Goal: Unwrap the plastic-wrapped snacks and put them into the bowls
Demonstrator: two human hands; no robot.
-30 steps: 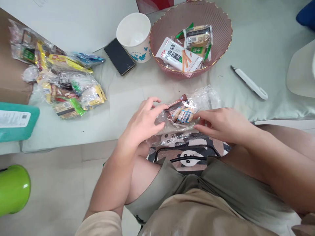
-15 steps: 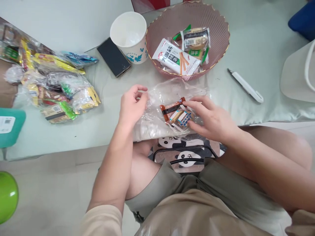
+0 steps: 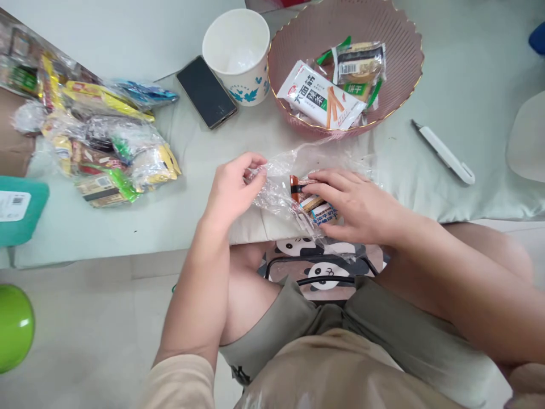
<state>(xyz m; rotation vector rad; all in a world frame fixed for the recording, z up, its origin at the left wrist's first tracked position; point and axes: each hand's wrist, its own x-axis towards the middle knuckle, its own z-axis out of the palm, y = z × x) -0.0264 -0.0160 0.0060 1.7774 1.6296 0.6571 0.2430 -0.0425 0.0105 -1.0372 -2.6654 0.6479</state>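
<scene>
A clear plastic bag (image 3: 279, 196) lies at the table's front edge, its lower part hanging over. My left hand (image 3: 236, 184) is closed, thumb and fingers pinching the bag's left edge. Spread over the bag's right side, my right hand (image 3: 361, 207) rests with fingers stretched out on small wrapped snacks. These are a brown-ended snack packet (image 3: 295, 187) and a blue-and-white biscuit packet (image 3: 324, 214), partly covered by the fingers. Whether the snacks sit inside the bag or under its film, I cannot tell.
A pink ribbed bowl (image 3: 293, 42) holds several snack packets. Beside it stand a paper cup (image 3: 236, 65) and a phone (image 3: 206, 92). A white utility knife (image 3: 443, 152) lies right, blade end exposed. Several bagged snacks (image 3: 106, 147) are heaped left, near a teal container (image 3: 21, 218).
My left hand has taken hold of the bag's edge, and the film is drawn tauter. My right hand has come down over the snacks, covering more of them. The view has shifted slightly.
</scene>
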